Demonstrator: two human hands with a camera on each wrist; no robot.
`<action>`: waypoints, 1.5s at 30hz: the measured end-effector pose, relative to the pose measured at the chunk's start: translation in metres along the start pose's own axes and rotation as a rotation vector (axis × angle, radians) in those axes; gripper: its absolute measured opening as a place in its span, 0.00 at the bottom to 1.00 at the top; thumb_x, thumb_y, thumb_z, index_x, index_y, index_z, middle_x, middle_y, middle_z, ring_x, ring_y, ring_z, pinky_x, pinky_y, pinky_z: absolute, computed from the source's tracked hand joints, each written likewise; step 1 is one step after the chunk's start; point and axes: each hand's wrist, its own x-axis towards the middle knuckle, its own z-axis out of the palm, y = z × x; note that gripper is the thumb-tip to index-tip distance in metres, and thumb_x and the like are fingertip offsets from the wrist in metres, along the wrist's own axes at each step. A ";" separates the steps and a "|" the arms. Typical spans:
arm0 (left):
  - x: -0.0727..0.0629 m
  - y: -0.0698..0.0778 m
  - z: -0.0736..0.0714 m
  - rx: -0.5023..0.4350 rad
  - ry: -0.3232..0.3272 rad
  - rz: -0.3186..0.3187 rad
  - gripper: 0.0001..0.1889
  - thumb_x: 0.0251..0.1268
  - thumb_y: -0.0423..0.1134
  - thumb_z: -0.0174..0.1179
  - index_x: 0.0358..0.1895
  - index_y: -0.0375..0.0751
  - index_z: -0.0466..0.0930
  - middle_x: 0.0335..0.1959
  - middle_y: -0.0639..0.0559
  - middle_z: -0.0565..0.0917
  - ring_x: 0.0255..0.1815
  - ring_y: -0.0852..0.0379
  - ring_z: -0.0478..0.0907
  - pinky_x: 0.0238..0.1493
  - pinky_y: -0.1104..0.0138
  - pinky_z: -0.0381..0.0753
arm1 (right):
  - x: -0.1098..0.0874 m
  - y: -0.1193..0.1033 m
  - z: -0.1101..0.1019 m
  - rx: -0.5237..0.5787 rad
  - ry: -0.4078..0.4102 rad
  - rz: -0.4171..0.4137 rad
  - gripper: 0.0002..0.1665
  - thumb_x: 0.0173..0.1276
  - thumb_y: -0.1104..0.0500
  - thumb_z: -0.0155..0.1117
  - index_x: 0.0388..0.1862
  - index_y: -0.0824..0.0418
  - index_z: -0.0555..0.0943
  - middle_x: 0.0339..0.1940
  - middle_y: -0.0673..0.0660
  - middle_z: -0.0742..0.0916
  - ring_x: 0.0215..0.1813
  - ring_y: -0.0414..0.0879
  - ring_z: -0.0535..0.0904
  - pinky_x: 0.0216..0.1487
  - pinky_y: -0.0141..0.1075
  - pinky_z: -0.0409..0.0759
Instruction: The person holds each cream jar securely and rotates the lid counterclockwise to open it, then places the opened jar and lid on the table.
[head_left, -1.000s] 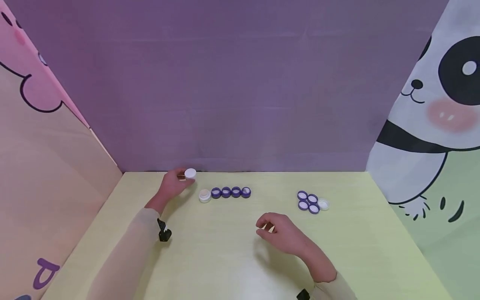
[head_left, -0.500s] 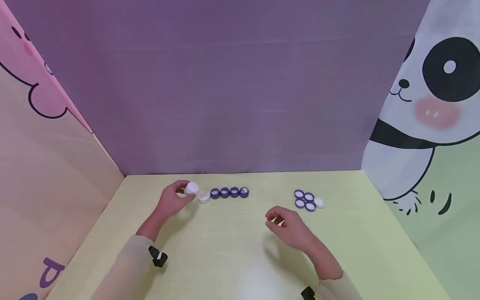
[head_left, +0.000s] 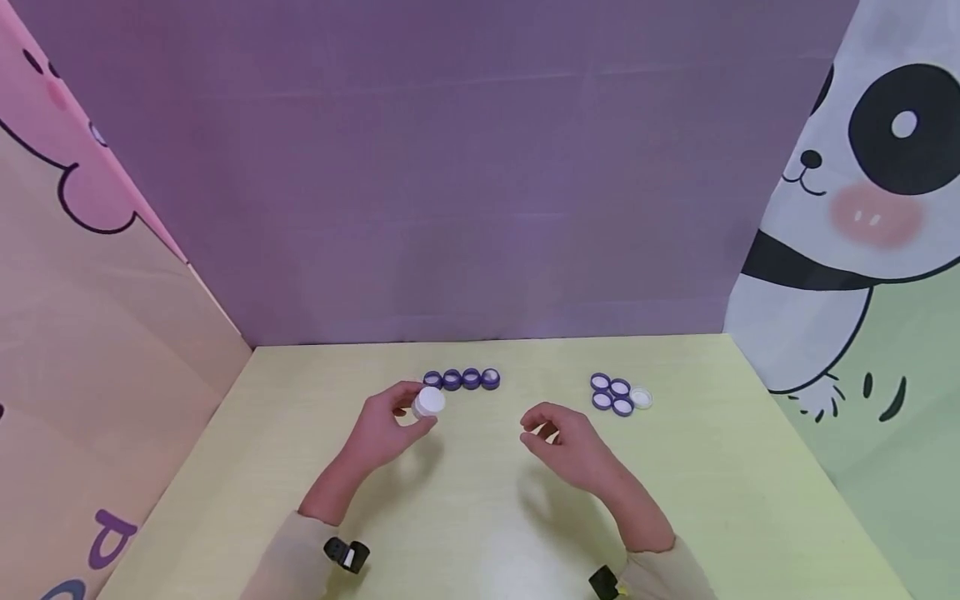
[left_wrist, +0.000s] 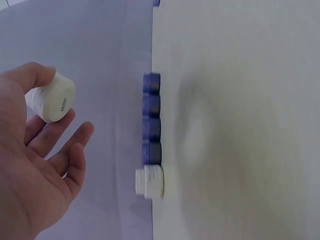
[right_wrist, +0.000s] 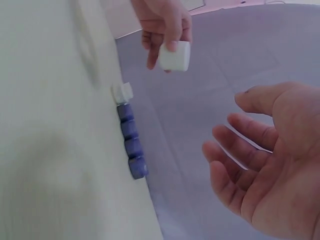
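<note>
My left hand (head_left: 382, 429) pinches a small white jar (head_left: 430, 402) between thumb and fingers, raised above the table. In the left wrist view, this jar (left_wrist: 59, 97) shows small dark print and lies tilted in the grip. My right hand (head_left: 566, 446) hovers over the table with loosely curved fingers and nothing in them. Several small purple jars (head_left: 471, 379) stand in a row at the back. A second white jar (left_wrist: 154, 181) with a narrower neck stands at the row's end; in the head view the left hand and held jar hide it.
At the back right, several purple lids (head_left: 620, 387) lie clustered with white insides up, beside a round white lid (head_left: 641, 397). A purple backdrop (head_left: 480, 208) rises behind the pale table (head_left: 480, 517), with printed panels at both sides.
The left hand has brought the white jar rightward and nearer the body, past the row's left end. The right hand has shifted slightly and stays unoccupied. The head view has tilted a little.
</note>
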 end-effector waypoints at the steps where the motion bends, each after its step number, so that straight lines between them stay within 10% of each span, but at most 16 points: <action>1: -0.003 0.003 0.004 -0.002 -0.005 -0.001 0.24 0.54 0.37 0.73 0.55 0.41 0.79 0.46 0.52 0.83 0.45 0.52 0.78 0.46 0.51 0.77 | 0.000 -0.002 0.002 0.000 0.005 0.001 0.06 0.68 0.61 0.65 0.43 0.55 0.81 0.38 0.45 0.83 0.40 0.41 0.79 0.41 0.37 0.78; 28: -0.030 0.047 0.066 -0.008 -0.038 0.049 0.26 0.44 0.40 0.78 0.51 0.48 0.81 0.40 0.65 0.83 0.42 0.61 0.79 0.44 0.55 0.76 | -0.006 -0.022 0.020 -0.082 -0.061 0.079 0.22 0.64 0.46 0.69 0.49 0.59 0.81 0.39 0.53 0.84 0.38 0.46 0.78 0.39 0.38 0.77; 45: -0.034 0.062 0.064 0.109 -0.009 0.128 0.19 0.41 0.48 0.78 0.39 0.56 0.83 0.34 0.75 0.82 0.38 0.60 0.81 0.44 0.61 0.74 | -0.005 -0.021 0.023 -0.081 -0.020 0.087 0.16 0.60 0.49 0.73 0.41 0.56 0.84 0.32 0.45 0.83 0.30 0.41 0.76 0.28 0.34 0.76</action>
